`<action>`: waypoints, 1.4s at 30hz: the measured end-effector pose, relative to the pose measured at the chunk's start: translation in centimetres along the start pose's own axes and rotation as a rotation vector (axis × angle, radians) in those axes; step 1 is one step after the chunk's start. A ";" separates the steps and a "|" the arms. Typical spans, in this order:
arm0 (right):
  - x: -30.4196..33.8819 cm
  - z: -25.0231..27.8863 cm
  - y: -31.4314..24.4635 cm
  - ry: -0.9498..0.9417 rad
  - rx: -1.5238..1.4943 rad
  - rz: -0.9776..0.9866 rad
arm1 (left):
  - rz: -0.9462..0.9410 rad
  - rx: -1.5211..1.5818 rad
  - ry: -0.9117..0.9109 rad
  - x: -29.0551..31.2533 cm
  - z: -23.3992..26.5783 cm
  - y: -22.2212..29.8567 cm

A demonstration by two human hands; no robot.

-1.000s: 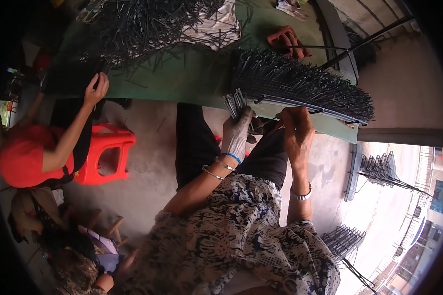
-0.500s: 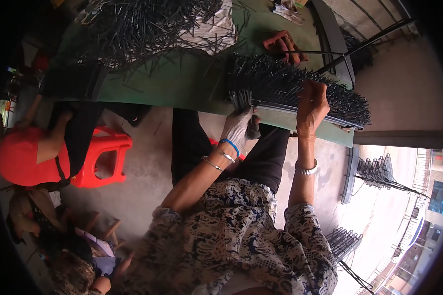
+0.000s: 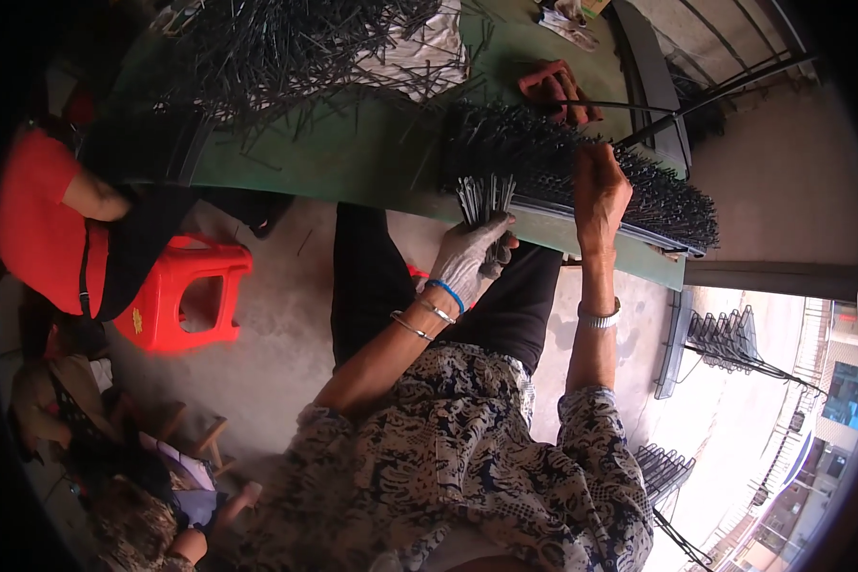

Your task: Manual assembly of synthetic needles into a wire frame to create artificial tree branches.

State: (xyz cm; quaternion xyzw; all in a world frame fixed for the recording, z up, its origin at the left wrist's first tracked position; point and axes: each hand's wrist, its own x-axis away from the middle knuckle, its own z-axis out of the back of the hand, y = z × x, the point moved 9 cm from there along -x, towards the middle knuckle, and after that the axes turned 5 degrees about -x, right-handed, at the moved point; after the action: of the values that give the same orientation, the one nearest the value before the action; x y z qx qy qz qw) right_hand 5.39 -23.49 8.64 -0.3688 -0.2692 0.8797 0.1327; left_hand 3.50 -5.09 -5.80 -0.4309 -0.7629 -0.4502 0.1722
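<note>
My left hand [image 3: 465, 255], in a pale glove, is closed around a bundle of thin grey rods [image 3: 486, 196] whose ends fan upward. It is just in front of a long holder densely packed with short black rods [image 3: 515, 153], along the table's near edge. Over the right half of that holder is my bare right hand [image 3: 602, 198], fingers pinched together. Whatever is between those fingertips, if anything, is too small to make out.
A heap of loose black rods [image 3: 267, 57] lies on a pale cloth on the green table [image 3: 305, 157]. Behind the holder is a reddish cloth [image 3: 555, 88]. A person in red [image 3: 43, 219] sits left by a red stool [image 3: 195, 296]. Wire racks [image 3: 725, 338] stand at right.
My left hand has shifted slightly right, and its rods now spread wider. My right hand has tilted a little, staying over the holder. The person in red has straightened up.
</note>
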 end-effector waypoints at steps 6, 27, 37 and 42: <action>0.1 -2.2 0.2 -0.113 0.343 0.124 | -0.014 0.002 -0.008 1.0 -0.5 0.6; 3.6 1.7 -0.6 -0.118 -0.461 -0.312 | -0.132 0.059 0.031 -0.9 0.0 0.7; 1.0 2.2 1.4 0.157 -0.014 0.041 | 0.038 -0.015 0.044 -3.0 1.0 -1.8; 1.0 2.2 1.6 0.142 -0.026 0.021 | 0.004 0.042 -0.026 -0.6 -0.2 -0.4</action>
State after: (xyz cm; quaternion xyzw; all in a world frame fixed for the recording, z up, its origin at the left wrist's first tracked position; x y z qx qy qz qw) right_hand 3.08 -25.21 8.44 -0.4348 -0.2666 0.8491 0.1372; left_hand 3.44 -5.66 -6.30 -0.4343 -0.7735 -0.4282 0.1723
